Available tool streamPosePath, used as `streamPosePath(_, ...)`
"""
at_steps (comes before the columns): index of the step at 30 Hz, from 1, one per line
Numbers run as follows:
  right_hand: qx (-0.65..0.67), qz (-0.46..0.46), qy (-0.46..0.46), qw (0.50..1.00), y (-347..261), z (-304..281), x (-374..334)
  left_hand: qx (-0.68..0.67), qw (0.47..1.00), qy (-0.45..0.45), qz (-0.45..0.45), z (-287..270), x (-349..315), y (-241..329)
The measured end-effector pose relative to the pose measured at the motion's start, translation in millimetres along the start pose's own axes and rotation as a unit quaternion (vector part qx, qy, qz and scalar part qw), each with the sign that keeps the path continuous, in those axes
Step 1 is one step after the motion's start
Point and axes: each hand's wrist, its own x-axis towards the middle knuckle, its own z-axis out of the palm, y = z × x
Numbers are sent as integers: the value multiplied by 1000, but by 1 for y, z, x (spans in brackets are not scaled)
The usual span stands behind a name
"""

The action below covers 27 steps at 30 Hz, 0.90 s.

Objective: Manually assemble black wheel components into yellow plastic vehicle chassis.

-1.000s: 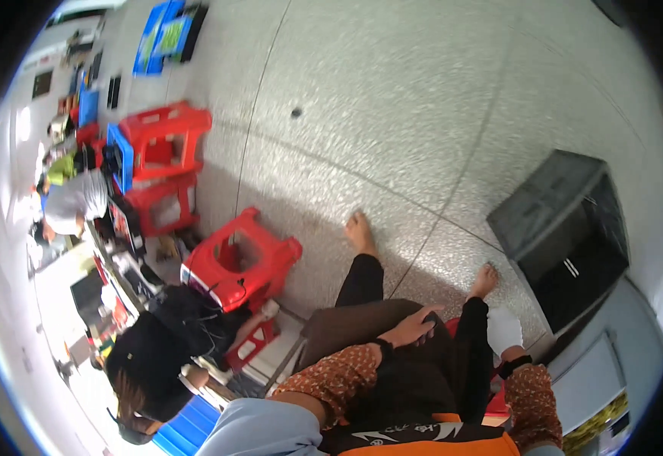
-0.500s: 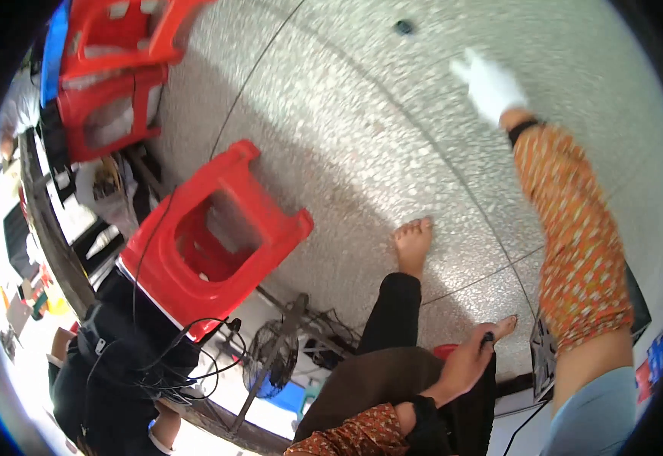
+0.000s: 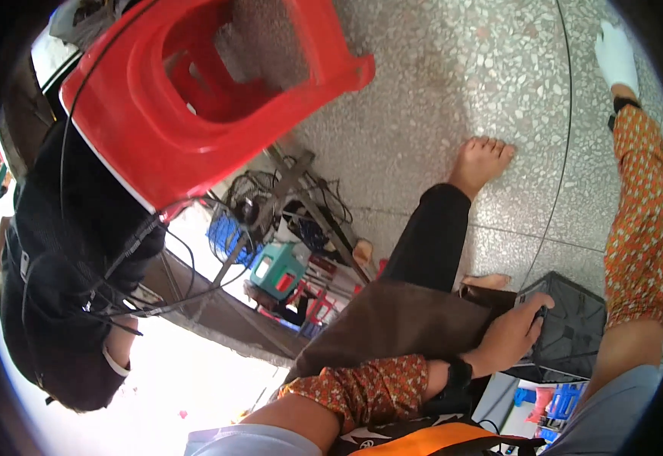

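Note:
My left hand (image 3: 502, 338) is bare and curls its fingers round a small black object (image 3: 542, 310) whose kind I cannot make out. It rests over the brown apron (image 3: 404, 327) on my lap, beside a black ribbed plastic piece (image 3: 567, 330) that it partly overlaps in view. My right hand (image 3: 617, 57), in a white glove, is stretched far out over the speckled floor (image 3: 514, 83). Its fingers reach outward, with nothing visible in them. Orange patterned sleeves cover both forearms, and each wrist wears a black band.
A large red plastic stool (image 3: 217, 114) lies tipped at the left, next to a person in black (image 3: 65, 273). Black cables (image 3: 187, 205) hang from there. Beyond stand a fan (image 3: 248, 209), a teal case (image 3: 277, 270) and metal legs. A bare foot (image 3: 483, 163) is on the floor.
The view has shifted, so the red stool looks larger and higher. My gloved right hand now appears nearer the right edge. The dark item on the floor has left view; my left hand keeps its grip.

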Motion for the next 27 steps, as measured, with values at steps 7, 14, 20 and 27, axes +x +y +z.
streamPosePath(7, 166, 473, -374, 780, -273, -280, -91, 88, 993, 16, -71, 16, 11, -49)
streamPosePath(14, 167, 587, -271, 745, -396, -600, -23, 29, 963, -250, -96, 53, -9, -82)
streamPosePath(20, 141, 566, -340, 738, -466, -761, -27, 78, 908, -394, -119, 121, -121, -132)
streamPosePath(27, 273, 424, -336, 795, -525, -949, -10, 98, 884, -450, -83, 167, -320, -99)
